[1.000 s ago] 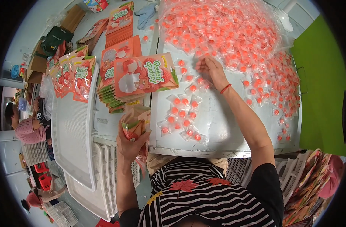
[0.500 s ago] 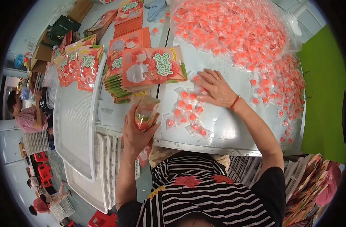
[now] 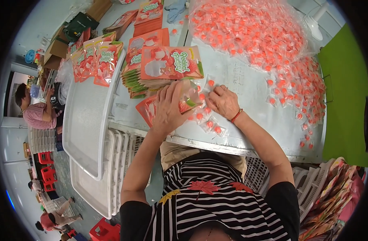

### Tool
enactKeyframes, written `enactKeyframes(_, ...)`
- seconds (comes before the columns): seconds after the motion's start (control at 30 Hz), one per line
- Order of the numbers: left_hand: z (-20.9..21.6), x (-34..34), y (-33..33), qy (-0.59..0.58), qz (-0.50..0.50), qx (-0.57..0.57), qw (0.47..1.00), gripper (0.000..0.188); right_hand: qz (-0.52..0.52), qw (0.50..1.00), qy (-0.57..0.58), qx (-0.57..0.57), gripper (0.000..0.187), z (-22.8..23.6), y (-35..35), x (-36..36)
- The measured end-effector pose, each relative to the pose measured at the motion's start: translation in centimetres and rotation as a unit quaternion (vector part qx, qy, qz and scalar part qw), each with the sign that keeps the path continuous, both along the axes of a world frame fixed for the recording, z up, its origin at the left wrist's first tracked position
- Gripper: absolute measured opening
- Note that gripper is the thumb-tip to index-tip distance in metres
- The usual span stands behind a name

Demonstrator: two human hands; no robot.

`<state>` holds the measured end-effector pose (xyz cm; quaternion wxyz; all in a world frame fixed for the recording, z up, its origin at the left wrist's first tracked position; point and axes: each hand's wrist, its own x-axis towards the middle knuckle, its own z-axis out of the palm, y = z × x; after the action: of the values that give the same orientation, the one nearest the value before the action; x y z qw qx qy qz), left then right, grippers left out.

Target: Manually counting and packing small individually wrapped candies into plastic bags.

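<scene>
Through the head camera, I see the left hand (image 3: pixel 168 107) gripping a printed pouch (image 3: pixel 188 96) above the counter (image 3: pixel 248 132), while the right hand (image 3: pixel 224 103) curls beside small wrapped red candies (image 3: pixel 210 124) (a far bigger heap (image 3: pixel 248 32) lies beyond).

The head-worn fisheye view looks steeply down from above the wearer's chest onto the close tabletop (image 3: pixel 274 122).

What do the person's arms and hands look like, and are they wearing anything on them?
Both the left hand and right hand are bare, with no gloves. A thin red bracelet circles the right wrist. The forearms are bare too, and short, plain black sleeves cover the upper arms.
</scene>
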<state>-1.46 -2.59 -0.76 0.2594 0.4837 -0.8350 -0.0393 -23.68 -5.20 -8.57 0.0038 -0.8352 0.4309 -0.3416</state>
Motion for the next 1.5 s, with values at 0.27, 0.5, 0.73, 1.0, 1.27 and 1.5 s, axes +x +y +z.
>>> enactKeyframes(0.27, -0.7, -0.5, -0.2, 0.019, -0.021, 0.0, 1.0, 0.093, 0.033, 0.69, -0.592, 0.415, 0.023, 6.9, -0.1, 3.5)
enactKeyframes(0.5, -1.1, -1.0, -0.4, 0.072, -0.048, -0.046, 0.995, 0.095, -0.05, 0.838, -0.398, 0.369, 0.026, 7.0, 1.1, 4.2)
enactKeyframes(0.73, -1.3, -1.4, -0.2, 0.046, -0.055, -0.044, 0.996, 0.094, -0.069, 0.944, -0.149, 0.286, 0.028, 8.6, 1.6, 3.4)
enactKeyframes(1.0, -1.5, -2.9, -0.8, 0.067, -0.069, -0.057, 0.994, 0.094, -0.06, 0.985, -0.091, 0.132, 0.029, 8.2, -0.3, 5.2)
enactKeyframes(1.27, -1.3, -1.5, -2.0, 0.176, 0.004, -0.021, 0.984, 0.093, 0.018, 0.991, -0.101, 0.085, 0.022, 10.7, 0.5, 4.8)
enactKeyframes(1.5, 0.0, 0.6, -2.1, 0.222, 0.056, -0.024, 0.973, 0.097, -0.019, 0.994, 0.021, 0.104, 0.06, 4.7, 7.9, 2.7)
